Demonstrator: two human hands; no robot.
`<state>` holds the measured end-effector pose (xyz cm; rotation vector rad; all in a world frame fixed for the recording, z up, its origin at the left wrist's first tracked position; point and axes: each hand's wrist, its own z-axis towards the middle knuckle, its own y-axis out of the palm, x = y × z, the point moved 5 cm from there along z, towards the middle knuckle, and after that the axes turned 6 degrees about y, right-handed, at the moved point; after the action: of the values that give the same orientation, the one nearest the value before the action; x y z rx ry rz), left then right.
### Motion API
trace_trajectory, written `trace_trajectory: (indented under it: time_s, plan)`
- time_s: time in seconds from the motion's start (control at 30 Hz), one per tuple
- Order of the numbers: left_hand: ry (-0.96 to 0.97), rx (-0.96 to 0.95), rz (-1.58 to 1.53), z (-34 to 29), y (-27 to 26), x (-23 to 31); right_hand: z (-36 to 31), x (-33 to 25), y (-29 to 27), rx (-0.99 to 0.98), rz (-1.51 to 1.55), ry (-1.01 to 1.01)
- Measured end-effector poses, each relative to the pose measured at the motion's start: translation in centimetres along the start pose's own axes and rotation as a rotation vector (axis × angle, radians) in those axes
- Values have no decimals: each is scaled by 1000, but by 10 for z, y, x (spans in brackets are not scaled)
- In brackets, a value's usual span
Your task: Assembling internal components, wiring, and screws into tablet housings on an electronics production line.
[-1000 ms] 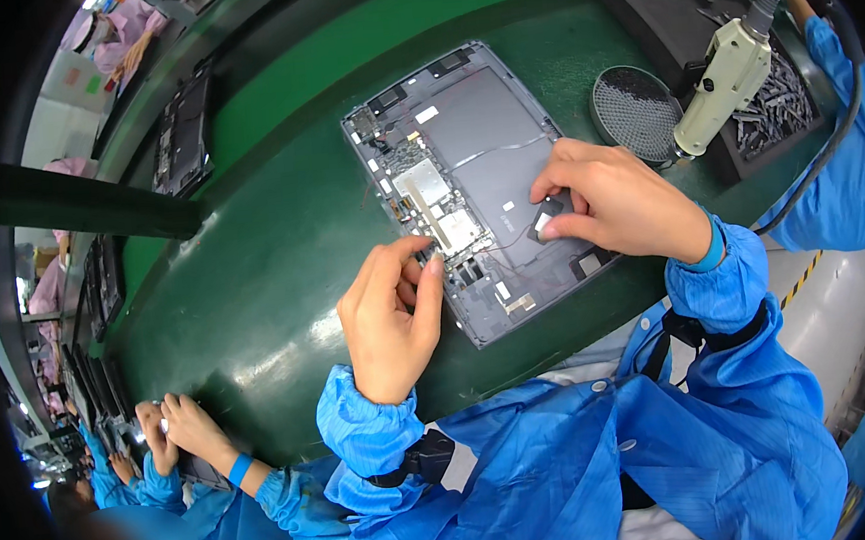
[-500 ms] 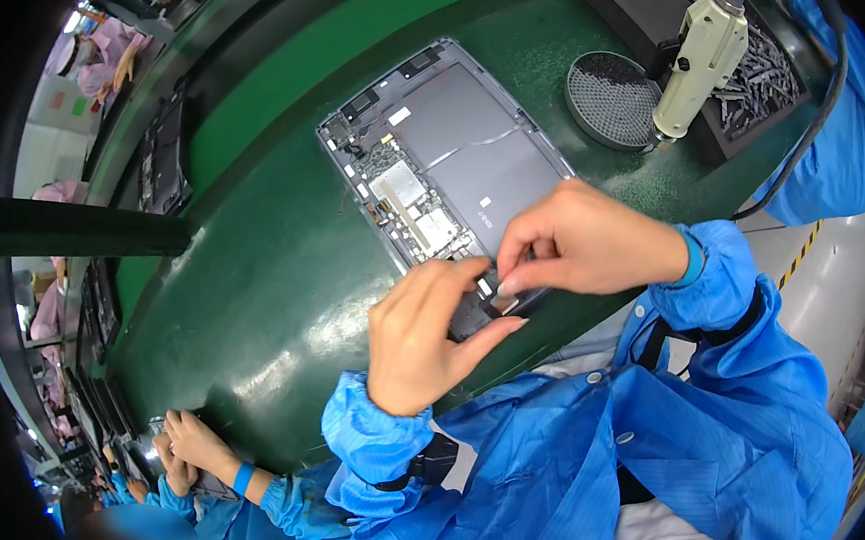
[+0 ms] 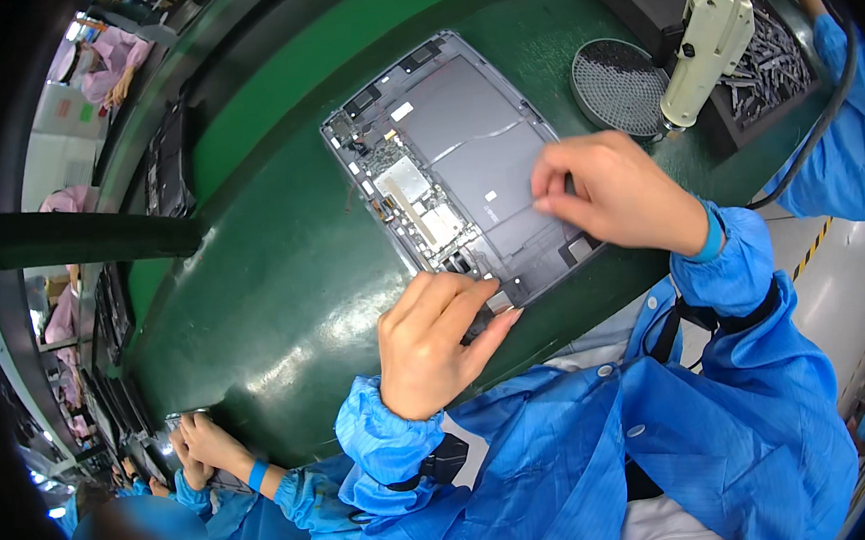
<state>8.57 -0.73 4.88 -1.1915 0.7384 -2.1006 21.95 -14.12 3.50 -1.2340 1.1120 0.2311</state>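
Note:
An opened tablet-like device (image 3: 521, 168) lies on the green bench with its flat grey battery area and circuit board (image 3: 418, 206) exposed. At its near left corner my left hand (image 3: 433, 345) curls thumb and fingers about the edge, beside a small silvery piece (image 3: 500, 302). Part of that corner is hidden under the fingers. My right hand (image 3: 618, 192) hovers over the right side of the battery area. Its thumb and fingers are bent toward each other and slightly blurred; whatever may be between the tips is too small to make out.
Beyond my right hand stand a round gridded dish (image 3: 622, 106) of tiny dark pieces, a cream electric screwdriver (image 3: 708, 50) with a cable, and a black tray (image 3: 744, 133) of dark strips. Another person's hands (image 3: 204, 446) work at the lower left. A dark bar (image 3: 94, 236) juts in at left.
My right hand has lifted off the near corner and moved up and right over the battery area. My left hand stays at the corner. The view has shifted slightly.

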Motion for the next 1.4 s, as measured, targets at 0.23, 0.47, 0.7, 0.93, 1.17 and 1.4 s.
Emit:
trace_trajectory:
  time_s: [0.23, 0.47, 0.7, 0.93, 1.17, 1.4]
  plan:
    - [-48, -6, 70, 3, 10, 3, -10, -15, -15, 329, -111, -149]
    - [-86, -113, 77, -1, 9, -1, -18, -23, 32, -28, -79, -253]
    - [-86, -145, 163, -10, 11, 4, -16, -21, 31, -6, -91, -294]
    - [-60, -130, 143, -12, 13, 1, -14, -24, 30, 0, -68, -249]
    - [-59, -102, 127, -10, 14, 3, -16, -21, 22, 21, -80, -251]
    - [-1, -64, 356, -11, 22, 16, -21, 1, -32, 497, 375, 23]
